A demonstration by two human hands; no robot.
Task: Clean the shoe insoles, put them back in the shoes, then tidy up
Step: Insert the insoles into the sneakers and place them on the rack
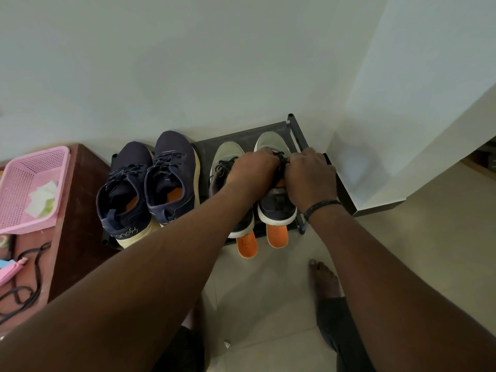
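On the rack (295, 135), both hands, left (252, 167) and right (308, 178), curl around the grey shoe's (276, 208) laces, its orange insole (277, 234) poking past the heel: likely light and floppy, best pinched at that free end.

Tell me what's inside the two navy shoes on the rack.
Each navy shoe shows an orange insole at the heel opening. Tongue and laces cover the rest, so the front of each insole is hidden.

fingers (288, 167) hidden among laces (279, 159)
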